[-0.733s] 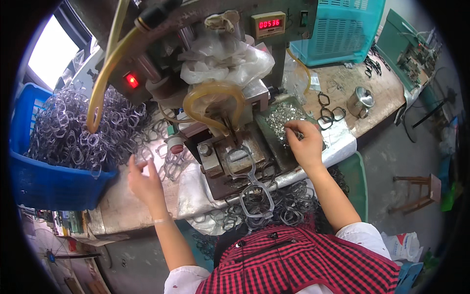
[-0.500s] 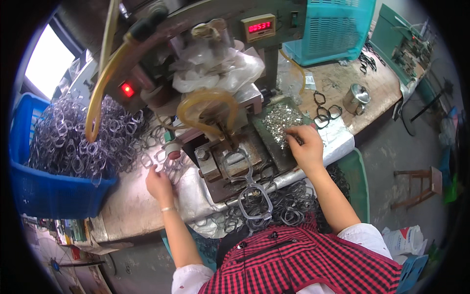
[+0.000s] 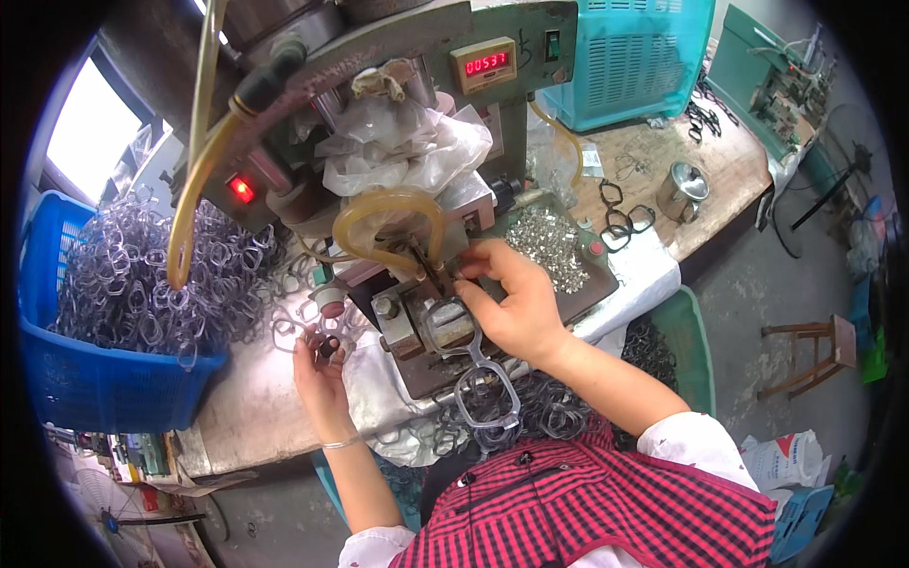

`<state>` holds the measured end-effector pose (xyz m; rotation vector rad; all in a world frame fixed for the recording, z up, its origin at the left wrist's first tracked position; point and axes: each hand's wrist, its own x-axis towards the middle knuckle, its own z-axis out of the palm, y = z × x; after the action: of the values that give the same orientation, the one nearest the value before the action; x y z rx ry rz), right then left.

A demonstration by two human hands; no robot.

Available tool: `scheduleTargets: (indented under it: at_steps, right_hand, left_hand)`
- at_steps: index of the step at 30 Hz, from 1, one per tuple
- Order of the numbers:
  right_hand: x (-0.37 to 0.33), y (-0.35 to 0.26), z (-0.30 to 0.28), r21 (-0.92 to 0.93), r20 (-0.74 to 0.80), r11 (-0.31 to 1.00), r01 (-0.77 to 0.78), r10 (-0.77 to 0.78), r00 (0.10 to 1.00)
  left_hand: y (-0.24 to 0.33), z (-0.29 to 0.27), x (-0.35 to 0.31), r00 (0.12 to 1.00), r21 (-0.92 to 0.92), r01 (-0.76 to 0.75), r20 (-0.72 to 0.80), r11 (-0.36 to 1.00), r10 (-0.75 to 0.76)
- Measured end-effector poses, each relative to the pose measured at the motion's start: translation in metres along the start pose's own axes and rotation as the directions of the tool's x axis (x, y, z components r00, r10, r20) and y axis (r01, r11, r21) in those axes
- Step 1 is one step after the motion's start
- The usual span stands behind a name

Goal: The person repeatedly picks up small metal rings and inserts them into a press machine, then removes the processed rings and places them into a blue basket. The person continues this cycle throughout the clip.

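A clear plastic eyeglass frame (image 3: 512, 417) sits with one rim on the machine's metal fixture (image 3: 402, 338), and its other rim hangs over the front edge. My right hand (image 3: 519, 305) is closed at the press head, fingertips beside the tip above the fixture; whatever they pinch is hidden. Beyond that hand, small shiny metal pieces (image 3: 549, 248) lie heaped on a dark plate. To the left, my left hand (image 3: 322, 383) pinches the edge of another clear eyeglass frame (image 3: 276, 333) by the loose ones. A small dark round thing (image 3: 329, 346) shows at its fingers.
A blue basket (image 3: 123, 388) heaped with clear frames stands left. A red button (image 3: 330, 309) is near my left hand. Hoses (image 3: 388, 199) hang before the press. Dark frames (image 3: 620, 222) and a metal cup (image 3: 684, 189) lie right; a green bin (image 3: 696, 350) sits below.
My right hand has moved left from the metal pieces to the press head. My left hand has turned, its fingers now closed at a clear frame. The view has shifted slightly.
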<state>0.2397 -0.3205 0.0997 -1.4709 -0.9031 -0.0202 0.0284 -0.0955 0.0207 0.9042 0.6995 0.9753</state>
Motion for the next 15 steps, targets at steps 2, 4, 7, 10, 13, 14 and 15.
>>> scheduleTargets:
  at_steps: [2, 4, 7, 10, 13, 14, 15]
  right_hand:
    - [-0.004, 0.002, 0.006, 0.085, -0.048, 0.996, -0.03, 0.034, 0.998]
    - [-0.005, -0.004, 0.007, 0.128, -0.023, 0.987, -0.094, 0.098, 0.995]
    - [-0.001, -0.019, 0.008, 0.274, 0.048, 0.945, -0.179, 0.172, 0.984]
    - [-0.002, -0.031, 0.007, 0.392, 0.095, 0.873, -0.291, 0.276, 0.956]
    - [-0.013, -0.048, 0.007, 0.451, 0.061, 0.855, -0.257, 0.257, 0.964]
    - [-0.012, -0.044, 0.003, 0.299, 0.078, 0.934, -0.196, 0.181, 0.98]
    - [-0.009, -0.033, -0.006, 0.141, 0.108, 0.983, -0.121, 0.107, 0.988]
  left_hand:
    - [0.0, 0.009, -0.01, 0.991, 0.027, -0.111, 0.071, 0.993, 0.109]
    - [0.005, 0.018, -0.017, 0.968, -0.012, -0.225, 0.112, 0.974, 0.225]
    - [0.044, 0.062, -0.047, 0.822, -0.111, -0.506, 0.236, 0.855, 0.518]
    - [0.08, 0.088, -0.08, 0.541, -0.229, -0.714, 0.42, 0.662, 0.729]
    - [0.087, 0.091, -0.097, 0.293, -0.136, -0.865, 0.646, 0.483, 0.705]
    - [0.08, 0.099, -0.1, 0.263, -0.016, -0.928, 0.677, 0.372, 0.687]
    - [0.069, 0.109, -0.106, 0.295, 0.064, -0.931, 0.714, 0.36, 0.635]
